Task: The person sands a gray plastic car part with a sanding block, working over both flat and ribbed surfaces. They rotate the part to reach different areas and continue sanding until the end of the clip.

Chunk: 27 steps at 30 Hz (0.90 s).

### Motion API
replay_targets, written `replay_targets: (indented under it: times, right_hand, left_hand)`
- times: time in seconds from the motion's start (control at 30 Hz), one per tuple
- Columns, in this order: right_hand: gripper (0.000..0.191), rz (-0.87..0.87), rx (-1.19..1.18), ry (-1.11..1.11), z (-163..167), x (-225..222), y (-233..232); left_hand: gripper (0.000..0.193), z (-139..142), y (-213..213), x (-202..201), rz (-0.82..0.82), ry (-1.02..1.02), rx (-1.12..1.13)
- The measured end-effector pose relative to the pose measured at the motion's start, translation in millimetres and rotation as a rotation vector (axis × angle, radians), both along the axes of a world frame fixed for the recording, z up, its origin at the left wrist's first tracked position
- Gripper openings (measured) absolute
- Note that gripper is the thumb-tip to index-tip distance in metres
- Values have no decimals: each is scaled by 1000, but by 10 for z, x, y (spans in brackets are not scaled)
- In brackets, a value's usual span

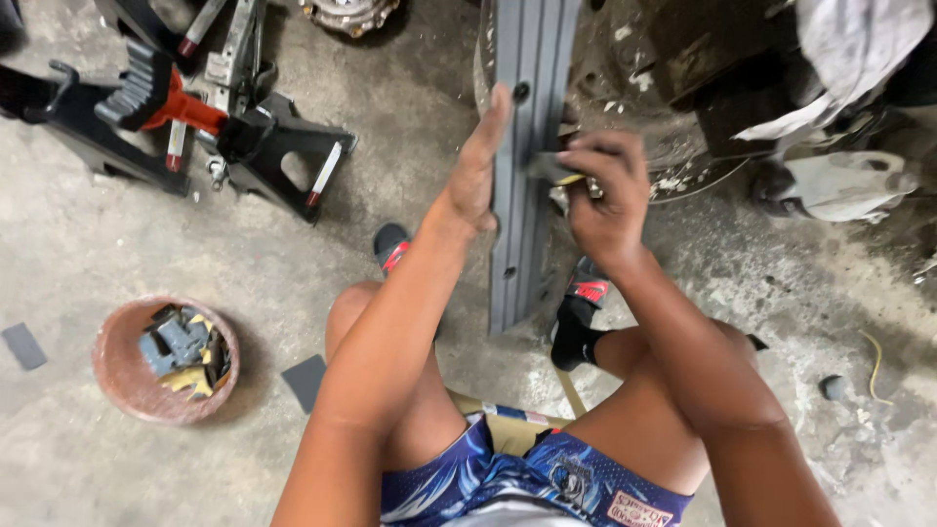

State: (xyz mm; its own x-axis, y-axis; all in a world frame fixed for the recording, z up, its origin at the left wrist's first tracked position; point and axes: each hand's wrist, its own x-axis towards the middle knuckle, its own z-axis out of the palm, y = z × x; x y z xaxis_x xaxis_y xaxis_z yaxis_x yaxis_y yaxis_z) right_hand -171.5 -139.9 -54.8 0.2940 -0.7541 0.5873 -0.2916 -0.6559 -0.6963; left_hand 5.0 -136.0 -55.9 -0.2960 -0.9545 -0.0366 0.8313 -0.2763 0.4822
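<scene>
A long grey ridged panel stands upright on the concrete floor between my feet. My left hand lies flat along its left edge with the fingers straight, steadying it. My right hand is closed on a small folded piece of sandpaper, grey with a yellow back, and presses it against the panel's right side. My knees and blue patterned shorts fill the bottom of the view.
A reddish bowl holding several sandpaper scraps sits at lower left, with loose grey sheets on the floor nearby. Black and red jack stands lie at upper left. A wet metal disc and cloths are at upper right.
</scene>
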Motion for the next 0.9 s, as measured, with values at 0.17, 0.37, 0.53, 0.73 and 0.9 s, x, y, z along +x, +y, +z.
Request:
replay_targets:
  times: [0.17,0.37,0.53,0.73,0.9]
  right_hand:
    - [42,87,-144,309,-114,34,232]
    - [42,139,-156,293,-111,155,535]
    - [35,123,57,297,-209,84,371]
    - [22,26,307,236,-417,133,324]
    - [25,92,294,94,-445,276,371]
  left_hand:
    - [77,-164,-77,50,150,-13,-89]
    - [80,3,-71,351,315,262,-145]
    - [79,124,-124,588,587,87,-272]
    - [76,138,-73,938,830,-93,-212]
    - [69,10,-72,703,905,-103,-110]
